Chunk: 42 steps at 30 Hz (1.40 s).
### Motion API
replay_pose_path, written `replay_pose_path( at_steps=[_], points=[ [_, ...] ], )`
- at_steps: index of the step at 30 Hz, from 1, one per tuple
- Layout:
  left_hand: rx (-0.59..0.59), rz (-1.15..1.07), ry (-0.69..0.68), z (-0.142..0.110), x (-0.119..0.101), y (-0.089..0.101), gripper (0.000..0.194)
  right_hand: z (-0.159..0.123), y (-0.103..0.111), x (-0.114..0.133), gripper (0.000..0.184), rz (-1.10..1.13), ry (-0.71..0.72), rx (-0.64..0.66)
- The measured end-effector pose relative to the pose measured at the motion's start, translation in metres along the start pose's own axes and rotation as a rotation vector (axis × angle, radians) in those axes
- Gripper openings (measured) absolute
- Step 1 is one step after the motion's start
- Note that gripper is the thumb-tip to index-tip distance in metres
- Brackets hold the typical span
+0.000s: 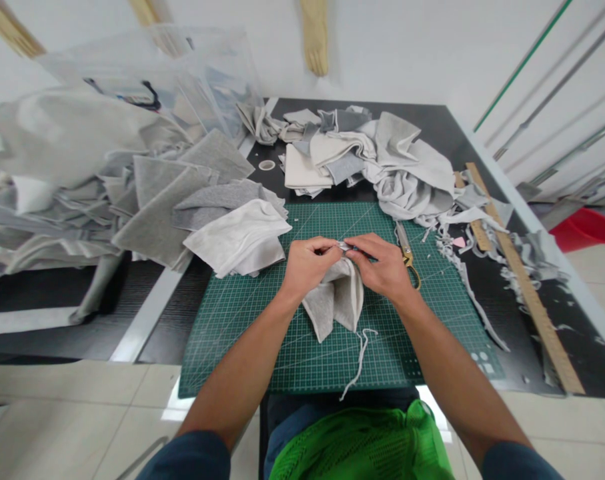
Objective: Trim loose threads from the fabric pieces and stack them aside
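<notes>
Both hands meet above the green cutting mat (242,313). My left hand (308,261) and my right hand (379,265) pinch the top edge of a small folded grey fabric piece (336,300), which hangs down between them. A small shiny thing shows between the fingertips; I cannot make out what it is. A loose white thread (359,357) trails from the fabric onto the mat. Scissors with gold handles (407,252) lie just right of my right hand.
Piles of grey and white fabric pieces (182,200) cover the left of the dark table; more fabric (382,160) is heaped at the back. A long wooden ruler (522,280) and fabric strips lie at the right. A green mesh bag (362,440) is on my lap. A red basin (585,228) stands on the floor.
</notes>
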<state>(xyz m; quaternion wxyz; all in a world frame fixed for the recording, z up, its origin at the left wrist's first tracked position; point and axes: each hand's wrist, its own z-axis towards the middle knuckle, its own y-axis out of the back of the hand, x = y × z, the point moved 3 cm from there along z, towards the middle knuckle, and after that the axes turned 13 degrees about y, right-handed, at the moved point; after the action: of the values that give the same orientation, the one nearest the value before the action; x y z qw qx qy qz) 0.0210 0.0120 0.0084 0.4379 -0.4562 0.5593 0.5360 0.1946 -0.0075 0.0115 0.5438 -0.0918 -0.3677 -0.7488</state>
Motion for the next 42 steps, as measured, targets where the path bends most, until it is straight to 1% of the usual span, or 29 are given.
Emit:
replay_pose_path(
  at_steps=[6,12,18,21,23,25,27,29,31,32,33,35,37,39,42],
  points=[
    [0.020,-0.029,0.034,0.002,0.003,0.000,0.015,0.000,-0.001,0.001,0.022,-0.014,0.045,-0.021],
    [0.055,-0.059,0.049,0.005,0.006,0.000,0.017,0.000,-0.001,0.000,0.021,0.002,0.043,-0.025],
    [0.054,-0.079,0.062,0.005,0.007,0.000,0.017,0.000,-0.003,0.000,0.019,0.041,0.013,-0.031],
    [0.069,-0.113,0.073,0.005,0.007,0.000,0.019,-0.001,-0.002,-0.002,0.018,0.057,-0.052,-0.053],
    [0.066,-0.126,0.076,0.005,0.006,0.001,0.020,-0.002,-0.001,-0.007,0.018,0.083,-0.142,-0.098],
    [0.060,-0.118,0.076,0.004,0.005,0.001,0.020,-0.004,0.000,-0.011,0.021,0.141,-0.241,-0.140],
    [0.061,-0.092,0.064,0.004,0.004,0.001,0.019,-0.004,0.000,-0.012,0.026,0.224,-0.298,-0.156],
    [0.066,-0.052,0.033,0.002,0.002,0.001,0.017,-0.001,0.000,-0.011,0.033,0.293,-0.313,-0.136],
    [0.075,-0.017,-0.002,0.002,0.000,0.000,0.015,0.001,0.000,-0.008,0.039,0.319,-0.327,-0.087],
    [0.085,-0.007,-0.014,0.001,0.000,0.000,0.016,0.002,-0.001,-0.007,0.039,0.314,-0.341,-0.060],
    [0.098,-0.005,-0.018,0.002,0.001,-0.001,0.016,0.002,-0.001,-0.006,0.034,0.302,-0.357,-0.039],
    [0.119,-0.027,-0.006,0.003,0.002,-0.001,0.020,0.002,-0.001,-0.005,0.023,0.269,-0.387,-0.045],
    [0.118,-0.065,0.021,0.005,0.005,-0.001,0.025,0.001,0.001,-0.005,0.024,0.248,-0.408,-0.094],
    [0.108,-0.098,0.046,0.007,0.008,0.000,0.028,0.001,0.002,-0.005,0.025,0.256,-0.411,-0.103],
    [0.121,-0.133,0.074,0.008,0.010,0.000,0.029,0.001,-0.002,-0.004,0.025,0.248,-0.401,-0.018]
  ],
)
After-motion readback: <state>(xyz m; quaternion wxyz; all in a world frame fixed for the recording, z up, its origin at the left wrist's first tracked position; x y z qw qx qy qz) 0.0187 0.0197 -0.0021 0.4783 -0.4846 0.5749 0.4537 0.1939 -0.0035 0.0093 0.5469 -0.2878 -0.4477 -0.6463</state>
